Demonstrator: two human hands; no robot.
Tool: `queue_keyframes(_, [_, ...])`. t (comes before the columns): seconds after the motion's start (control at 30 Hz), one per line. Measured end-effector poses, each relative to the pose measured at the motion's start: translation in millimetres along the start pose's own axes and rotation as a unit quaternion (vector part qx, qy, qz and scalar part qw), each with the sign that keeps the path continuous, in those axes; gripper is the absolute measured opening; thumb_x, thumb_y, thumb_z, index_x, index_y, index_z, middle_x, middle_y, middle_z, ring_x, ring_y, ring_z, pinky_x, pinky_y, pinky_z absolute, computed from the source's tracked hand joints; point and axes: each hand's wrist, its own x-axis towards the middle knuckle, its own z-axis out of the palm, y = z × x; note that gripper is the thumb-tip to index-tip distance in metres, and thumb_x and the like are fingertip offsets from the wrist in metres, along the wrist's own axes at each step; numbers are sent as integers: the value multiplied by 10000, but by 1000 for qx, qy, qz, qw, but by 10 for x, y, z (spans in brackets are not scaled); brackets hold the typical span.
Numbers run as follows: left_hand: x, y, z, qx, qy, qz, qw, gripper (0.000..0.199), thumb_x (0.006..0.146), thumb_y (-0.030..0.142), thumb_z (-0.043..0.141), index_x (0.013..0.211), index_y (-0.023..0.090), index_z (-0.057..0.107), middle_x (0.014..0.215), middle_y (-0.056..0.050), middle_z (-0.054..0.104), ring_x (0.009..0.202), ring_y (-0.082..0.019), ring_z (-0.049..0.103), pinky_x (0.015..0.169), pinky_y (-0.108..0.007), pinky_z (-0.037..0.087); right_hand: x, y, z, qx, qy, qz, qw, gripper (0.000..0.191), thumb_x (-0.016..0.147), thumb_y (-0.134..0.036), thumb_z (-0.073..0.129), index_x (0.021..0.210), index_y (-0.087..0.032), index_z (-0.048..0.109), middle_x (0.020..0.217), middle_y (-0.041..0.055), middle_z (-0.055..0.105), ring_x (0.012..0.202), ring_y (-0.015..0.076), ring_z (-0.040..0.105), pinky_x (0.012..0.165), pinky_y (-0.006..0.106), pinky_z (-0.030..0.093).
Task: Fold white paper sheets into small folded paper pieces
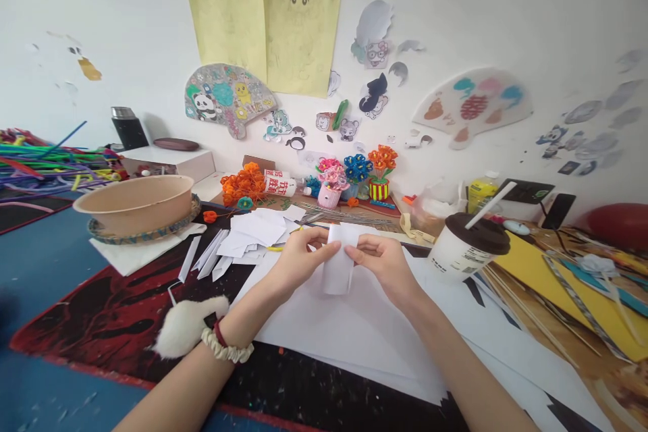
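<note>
Between my hands is a narrow folded strip of white paper, held upright above large white sheets. My left hand pinches its left edge with thumb and fingers. On the right edge, the thumb and fingers of my right hand are closed on the same strip. Behind my left hand lies a pile of cut white paper, with several folded strips to its left. The yellow handles of a tool show partly beside the pile.
A pink basin stands at the left and a lidded cup with a straw at the right. A white fluffy object lies by my left forearm. Flower figures line the wall; yellow card lies far right.
</note>
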Motion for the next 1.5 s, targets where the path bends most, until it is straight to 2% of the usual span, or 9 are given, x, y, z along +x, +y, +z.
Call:
queue_keyframes(0.1, [2, -15, 5, -26, 8, -19, 999, 246, 750, 381, 600, 722, 140, 640, 741, -32, 652, 661, -134, 549, 573, -226, 388, -6, -6, 6, 9, -26, 2, 1000, 325, 646, -406, 755, 864, -169, 713, 802, 76, 707, 768, 227, 644, 729, 358, 515])
queue_keyframes(0.17, [3, -27, 4, -26, 19, -27, 999, 246, 734, 380, 620, 693, 137, 627, 717, -24, 645, 638, -126, 544, 545, -216, 375, -8, -9, 12, 9, -27, 7, 1000, 331, 639, -399, 760, 869, -167, 711, 796, 76, 705, 773, 227, 645, 713, 352, 521])
queue_keyframes(0.33, [9, -41, 1, -14, 37, -23, 999, 241, 733, 372, 625, 678, 137, 625, 680, -15, 634, 610, -116, 534, 527, -211, 371, -16, -40, 30, -8, 20, 2, 1000, 276, 674, -417, 721, 732, -148, 691, 690, 49, 665, 610, 163, 607, 604, 308, 527])
queue_keyframes(0.43, [11, -46, 2, 1, 44, -14, 999, 239, 732, 368, 626, 687, 134, 643, 713, -26, 654, 629, -122, 549, 544, -217, 385, -29, -74, 39, -26, 21, -4, 999, 254, 707, -399, 696, 690, -146, 680, 661, 34, 641, 573, 138, 587, 570, 278, 519])
queue_keyframes(0.6, [4, -53, 4, -21, 35, -16, 999, 241, 744, 362, 619, 772, 128, 669, 759, -46, 673, 664, -137, 571, 572, -227, 410, -35, -101, 43, -33, 15, -9, 999, 246, 722, -390, 681, 694, -146, 679, 677, 34, 646, 583, 140, 595, 575, 276, 522])
queue_keyframes(0.77, [-3, -26, 4, -17, 37, -12, 999, 236, 744, 354, 620, 673, 130, 648, 688, -14, 641, 589, -104, 513, 527, -210, 367, -30, -91, 34, -28, 13, -6, 1000, 258, 721, -402, 680, 701, -145, 683, 684, 45, 658, 582, 142, 597, 563, 275, 520])
queue_keyframes(0.93, [5, -22, -4, -14, 34, -4, 999, 241, 752, 356, 609, 669, 133, 650, 674, -11, 626, 574, -97, 485, 517, -208, 356, -26, -78, 27, -21, 7, -1, 1000, 278, 724, -419, 675, 682, -145, 675, 650, 41, 643, 578, 141, 591, 534, 264, 507])
queue_keyframes(1.37, [11, -45, -11, 23, 43, 6, 999, 265, 751, 394, 595, 718, 142, 668, 694, -34, 643, 603, -123, 510, 523, -220, 379, -25, -68, 11, -24, -8, -8, 1000, 249, 757, -386, 656, 680, -151, 677, 661, 46, 662, 602, 144, 610, 546, 258, 503])
queue_keyframes(1.5, [13, -44, -13, 21, 53, 9, 998, 274, 768, 409, 576, 755, 150, 666, 742, -44, 663, 663, -146, 557, 573, -234, 416, -26, -70, 7, -29, -14, -12, 999, 268, 756, -401, 655, 668, -148, 673, 652, 51, 668, 598, 149, 619, 536, 256, 500])
